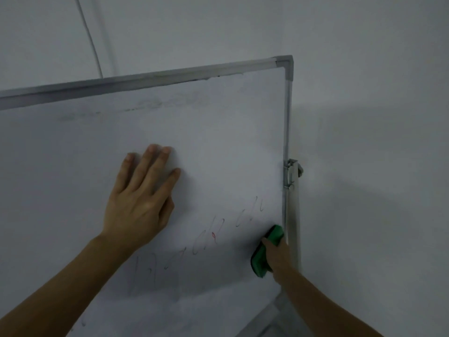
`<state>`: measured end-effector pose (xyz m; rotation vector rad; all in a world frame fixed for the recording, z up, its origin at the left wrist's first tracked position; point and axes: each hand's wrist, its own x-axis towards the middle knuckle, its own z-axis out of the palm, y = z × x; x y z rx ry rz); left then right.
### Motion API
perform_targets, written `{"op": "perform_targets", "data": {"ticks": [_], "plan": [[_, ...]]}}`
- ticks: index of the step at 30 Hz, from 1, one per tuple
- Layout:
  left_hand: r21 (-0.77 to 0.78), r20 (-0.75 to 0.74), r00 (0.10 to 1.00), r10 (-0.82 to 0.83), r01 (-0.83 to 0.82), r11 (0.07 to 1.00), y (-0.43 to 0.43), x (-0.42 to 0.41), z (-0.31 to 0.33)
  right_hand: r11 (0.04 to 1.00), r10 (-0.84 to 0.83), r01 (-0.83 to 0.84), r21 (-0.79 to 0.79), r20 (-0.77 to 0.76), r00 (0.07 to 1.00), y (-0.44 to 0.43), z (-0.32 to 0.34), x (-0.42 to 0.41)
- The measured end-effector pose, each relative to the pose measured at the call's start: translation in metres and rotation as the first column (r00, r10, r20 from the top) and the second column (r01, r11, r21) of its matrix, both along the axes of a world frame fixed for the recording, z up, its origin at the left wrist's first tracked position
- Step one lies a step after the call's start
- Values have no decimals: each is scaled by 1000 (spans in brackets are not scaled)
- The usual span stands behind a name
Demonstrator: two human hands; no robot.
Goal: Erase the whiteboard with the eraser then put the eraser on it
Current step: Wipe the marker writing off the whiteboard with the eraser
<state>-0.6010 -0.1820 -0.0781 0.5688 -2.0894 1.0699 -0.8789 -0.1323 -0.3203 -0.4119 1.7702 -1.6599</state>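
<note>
A whiteboard [218, 132] in a grey metal frame fills most of the head view, tilted, with its top right corner visible. Faint black and red marker strokes [206, 242] run diagonally across its lower middle. My left hand [141, 195] lies flat on the board, fingers spread, left of the writing. My right hand [278, 254] grips a green eraser [263, 254] and presses it on the board close to the right frame edge, just below the rightmost strokes.
Smudged grey traces [136, 108] sit under the top frame rail. A metal bracket [291, 173] clamps the board's right edge to a stand post. A white wall [376, 117] is behind, with a thin cable [90, 37] running up it.
</note>
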Motion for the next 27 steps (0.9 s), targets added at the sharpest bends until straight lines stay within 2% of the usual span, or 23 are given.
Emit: {"op": "perform_targets", "data": {"ticks": [3,5,7,8,10,12,13,15,17,19,21,22,24,25,26,27], "plan": [[-11,-14,1000,-15,15,1000,-2,-3,-1,978,-124,92,-189,-165,978,-14,60,3],[-21,-29,999,-19,18,1000,-2,-4,-2,939,-161,48,-341,-312,936,-17,99,9],[-32,-39,999,-26,25,999,-2,-6,-3,920,-188,11,-391,-419,888,-12,109,20],[-33,-41,999,-31,29,999,-1,-7,-2,932,-200,33,-360,-439,876,-9,97,26],[-27,-39,999,-30,29,999,0,-6,-2,977,-146,70,-201,-392,908,-1,51,39],[-17,-34,999,-19,19,1000,-1,-5,-2,1000,-13,14,3,-211,977,9,3,46],[-11,-32,999,-14,14,1000,-2,-4,-2,999,37,-32,42,-110,993,12,-5,47],[1,-34,999,-9,9,1000,-3,-2,-1,999,37,-38,-21,-38,999,7,10,44],[2,-36,999,-10,10,1000,-4,-2,-1,983,-32,11,-184,-112,993,-3,54,41],[-1,-43,999,-16,16,1000,-3,-4,-2,931,-61,-23,-365,-218,974,-7,103,43],[-3,-47,999,-26,26,1000,0,-6,-3,887,-88,-61,-457,-298,950,-7,126,51],[-5,-46,999,-25,25,1000,2,-7,-3,890,-114,-55,-454,-337,934,-4,125,56],[4,-36,999,-22,22,1000,5,-7,-2,938,-153,15,-345,-377,913,3,94,65],[10,-30,999,-18,18,1000,5,-6,-1,965,-129,36,-261,-348,928,6,67,66],[16,-25,1000,-13,13,1000,5,-5,1,989,-68,33,-147,-241,968,10,41,64],[19,-20,1000,-6,6,1000,5,-4,2,999,-15,11,-49,-69,998,13,19,62]]}}
